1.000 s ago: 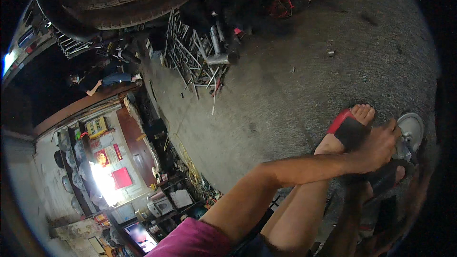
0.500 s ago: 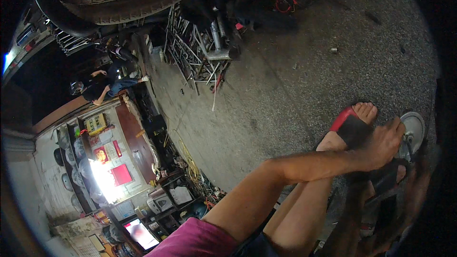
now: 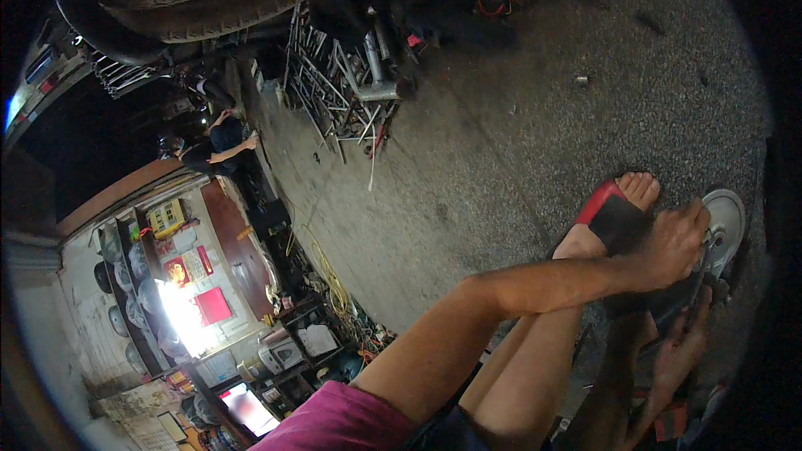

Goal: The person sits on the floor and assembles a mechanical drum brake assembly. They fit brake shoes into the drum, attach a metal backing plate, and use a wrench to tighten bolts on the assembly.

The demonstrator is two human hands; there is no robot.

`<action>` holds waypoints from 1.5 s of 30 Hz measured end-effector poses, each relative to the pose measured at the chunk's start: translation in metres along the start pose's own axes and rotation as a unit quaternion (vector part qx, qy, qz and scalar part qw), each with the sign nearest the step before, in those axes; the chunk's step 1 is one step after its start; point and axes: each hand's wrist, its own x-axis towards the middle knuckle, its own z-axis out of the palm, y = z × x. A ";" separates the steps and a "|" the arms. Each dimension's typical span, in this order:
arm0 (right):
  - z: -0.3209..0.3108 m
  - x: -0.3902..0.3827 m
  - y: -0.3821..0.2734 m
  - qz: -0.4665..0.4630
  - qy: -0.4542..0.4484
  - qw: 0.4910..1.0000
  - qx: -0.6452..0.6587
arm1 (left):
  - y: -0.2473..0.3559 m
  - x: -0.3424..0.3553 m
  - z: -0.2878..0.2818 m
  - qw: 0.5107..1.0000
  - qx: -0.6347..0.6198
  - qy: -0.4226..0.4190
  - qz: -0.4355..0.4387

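My left hand [image 3: 675, 244] reaches out low at the right, fingers curled closed at the near edge of a round grey metal plate [image 3: 728, 215]. My right hand [image 3: 687, 341], dim and slightly blurred, is closed lower down around a thin metal rod-like tool [image 3: 700, 288]. The rod's upper end meets the plate beside my left fingers; its exact tip is too small to make out. Just left of the plate is my foot [image 3: 638, 190] in a black and red sandal [image 3: 603, 210].
A heap of metal tools [image 3: 338, 83] lies on the rough concrete floor [image 3: 468, 150], below stacked tyres [image 3: 225, 8]. A small metal cylinder [image 3: 582, 80] lies farther off. Yellow cable [image 3: 334, 288] runs along cluttered shelves [image 3: 288, 351]. Another person [image 3: 219, 150] is in the background.
My right hand has shifted left and down, bringing the rod into clearer view by the plate. The left hand stays nearly in place. The background person has changed posture, now more bent.
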 end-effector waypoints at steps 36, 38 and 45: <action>-0.009 -0.022 -0.058 0.071 -0.012 0.992 0.099 | 0.006 -0.002 -0.024 0.997 0.064 -0.043 -0.004; -0.010 -0.018 -0.057 0.058 -0.024 0.992 0.110 | 0.005 0.006 -0.025 1.000 -0.006 -0.029 -0.005; -0.003 -0.010 -0.067 0.092 0.081 0.973 0.196 | -0.006 0.011 -0.038 0.998 0.018 -0.048 -0.033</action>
